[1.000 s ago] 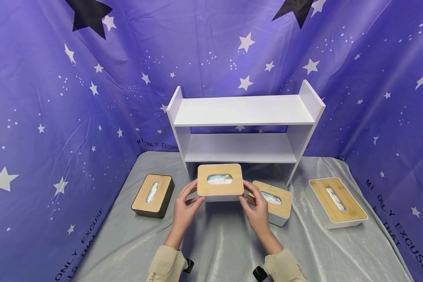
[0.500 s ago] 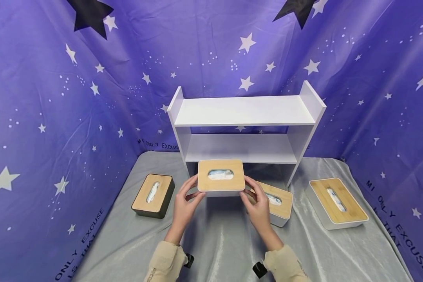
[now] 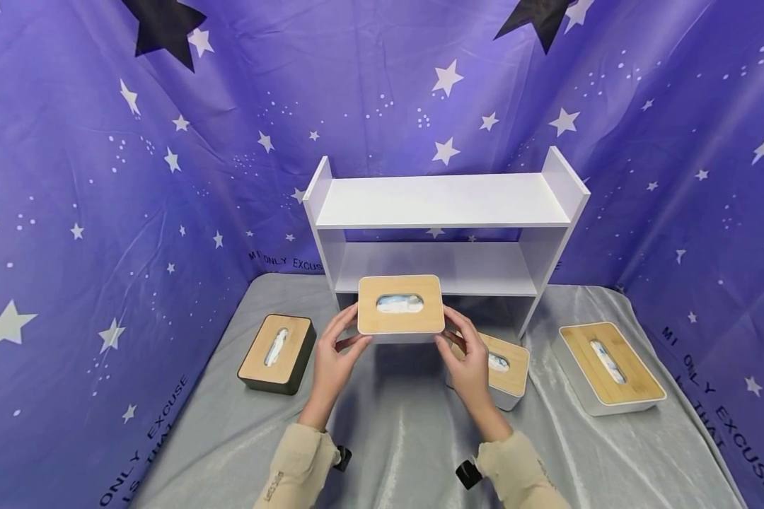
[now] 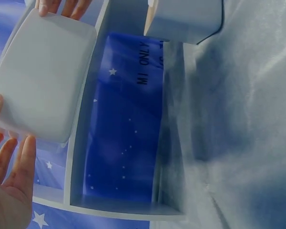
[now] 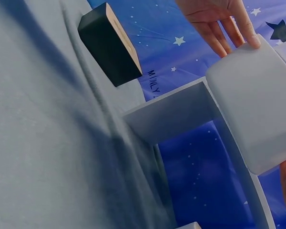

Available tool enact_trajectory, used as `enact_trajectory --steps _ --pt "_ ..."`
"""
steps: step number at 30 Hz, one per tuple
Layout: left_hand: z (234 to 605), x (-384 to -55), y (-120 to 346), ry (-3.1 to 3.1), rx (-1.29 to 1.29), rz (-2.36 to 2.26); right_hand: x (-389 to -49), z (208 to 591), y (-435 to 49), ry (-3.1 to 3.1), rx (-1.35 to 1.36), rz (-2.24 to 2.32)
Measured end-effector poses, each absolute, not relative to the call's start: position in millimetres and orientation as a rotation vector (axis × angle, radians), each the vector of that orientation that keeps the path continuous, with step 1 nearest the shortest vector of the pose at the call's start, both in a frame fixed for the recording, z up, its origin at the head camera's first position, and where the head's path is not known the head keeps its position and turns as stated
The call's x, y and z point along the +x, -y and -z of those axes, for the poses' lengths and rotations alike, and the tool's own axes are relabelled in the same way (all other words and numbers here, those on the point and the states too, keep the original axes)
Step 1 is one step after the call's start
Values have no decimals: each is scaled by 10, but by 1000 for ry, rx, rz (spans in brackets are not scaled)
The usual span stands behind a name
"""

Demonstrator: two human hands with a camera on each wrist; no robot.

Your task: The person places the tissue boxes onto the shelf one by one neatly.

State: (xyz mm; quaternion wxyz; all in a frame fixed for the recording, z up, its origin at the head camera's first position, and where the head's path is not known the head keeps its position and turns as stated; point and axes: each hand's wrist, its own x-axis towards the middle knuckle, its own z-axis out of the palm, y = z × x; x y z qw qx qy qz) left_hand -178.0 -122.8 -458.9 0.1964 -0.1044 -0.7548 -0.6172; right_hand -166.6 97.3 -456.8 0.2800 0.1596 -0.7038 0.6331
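Observation:
A tissue box [image 3: 400, 322] with a white body and a bamboo lid is held level in the air, in front of the white two-tier shelf [image 3: 442, 201]. My left hand [image 3: 334, 360] grips its left end and my right hand [image 3: 469, 362] its right end, thumbs towards me. Both wrist views show the smooth white underside [image 4: 45, 76] off the cloth, close to a shelf board. Behind the right hand, another white tissue box [image 3: 508, 364] with a wooden lid lies partly hidden on the cloth.
A dark-sided tissue box [image 3: 276, 353] lies to the left on the grey cloth [image 3: 391, 438]. A larger white tissue box [image 3: 611, 367] lies at the far right. Purple starry curtains [image 3: 382, 85] enclose the back and both sides.
Both hands have raised the held tissue box and moved it a little away from me, so it now overlaps the lower shelf board's front edge. The other boxes stay put.

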Motion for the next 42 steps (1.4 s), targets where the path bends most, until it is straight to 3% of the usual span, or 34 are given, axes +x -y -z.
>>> enact_trajectory --steps 8,26,42 --pt "4354 -1752 1192 2103 -318 1729 -1738 4501 -976 1873 437 -1677" --pt "4220 -2011 1171 2102 -281 1737 -1901 4299 -963 1948 335 -1668" --pt "4518 -2390 1208 2115 -190 1742 -2041 4272 -957 2000 259 -1673"
